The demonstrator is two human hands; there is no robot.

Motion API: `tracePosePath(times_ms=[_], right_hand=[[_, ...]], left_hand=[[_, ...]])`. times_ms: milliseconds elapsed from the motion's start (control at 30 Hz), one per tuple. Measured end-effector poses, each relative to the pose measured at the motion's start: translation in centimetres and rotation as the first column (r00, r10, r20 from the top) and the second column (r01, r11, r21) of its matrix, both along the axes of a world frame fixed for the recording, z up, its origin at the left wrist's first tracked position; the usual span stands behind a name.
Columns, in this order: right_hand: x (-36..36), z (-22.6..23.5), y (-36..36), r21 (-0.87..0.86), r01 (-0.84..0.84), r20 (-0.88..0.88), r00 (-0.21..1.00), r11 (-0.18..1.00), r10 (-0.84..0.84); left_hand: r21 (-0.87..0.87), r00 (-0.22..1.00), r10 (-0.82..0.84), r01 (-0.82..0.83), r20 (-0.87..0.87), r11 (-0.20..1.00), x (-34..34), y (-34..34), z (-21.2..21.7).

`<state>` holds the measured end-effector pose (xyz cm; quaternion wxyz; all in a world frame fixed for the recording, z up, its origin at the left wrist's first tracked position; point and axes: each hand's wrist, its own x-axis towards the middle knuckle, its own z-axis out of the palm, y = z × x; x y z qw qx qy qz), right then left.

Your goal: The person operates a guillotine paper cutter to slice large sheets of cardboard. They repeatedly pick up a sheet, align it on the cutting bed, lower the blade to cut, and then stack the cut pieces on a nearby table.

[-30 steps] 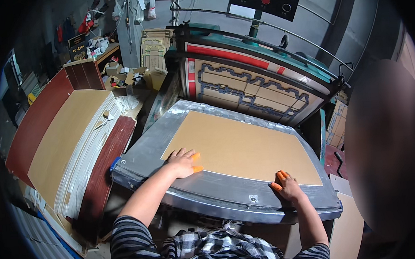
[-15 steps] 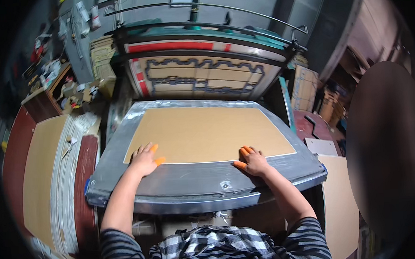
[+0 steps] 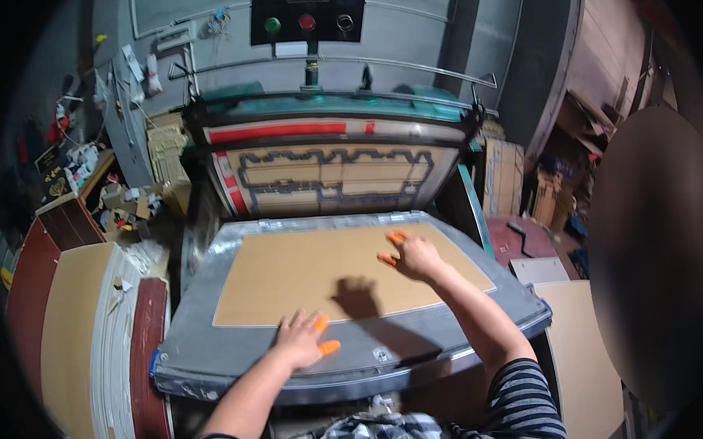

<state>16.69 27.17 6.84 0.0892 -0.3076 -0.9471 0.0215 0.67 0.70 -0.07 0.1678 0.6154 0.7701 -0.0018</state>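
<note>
A large tan cardboard sheet [image 3: 306,262] lies flat on the grey metal bed [image 3: 189,315] of a press. My left hand [image 3: 298,341] is spread at the sheet's near edge, its palm over the bare metal, holding nothing. Above the right part of the sheet, my right hand [image 3: 417,257] is raised with fingers apart and nothing between them; its shadow falls on the cardboard to the left. Orange finger covers show on both hands. Behind the sheet, the tilted upper plate carries a die board [image 3: 333,177] with dark outlined shapes.
A control panel [image 3: 309,15] with buttons hangs above the press, behind a metal rail [image 3: 407,67]. Stacked sheets [image 3: 79,329] stand at the left and another board [image 3: 580,343] at the right. A dark blurred oval [image 3: 660,259] blocks the far right.
My right hand has lifted off the sheet's near edge and moved forward over it. My left hand has shifted right along that edge. The view has tilted up, bringing the control panel in.
</note>
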Motion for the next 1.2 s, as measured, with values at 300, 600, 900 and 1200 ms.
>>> tracePosePath(times_ms=[300,600,900,1200], right_hand=[[-19.1,26.6,3.5,0.427,0.319,-0.534,0.844,0.846,-0.048],[-19.3,31.1,12.2,0.381,0.136,-0.496,0.865,0.914,0.078],[-3.2,23.2,-8.6,0.675,-0.276,-0.337,0.710,0.684,0.619],[20.6,17.1,-19.6,0.529,-0.116,-0.370,0.860,0.840,0.352]], left_hand=[[0.332,0.988,-0.039,0.088,-0.150,0.939,-1.3,-0.4,-5.1],[0.573,0.999,0.027,-0.001,-0.037,0.820,0.6,-0.4,-4.9],[0.049,0.993,-0.004,-0.002,0.117,0.999,-3.7,4.2,3.1],[0.936,0.987,0.147,0.005,-0.061,0.351,-15.6,18.4,15.8]])
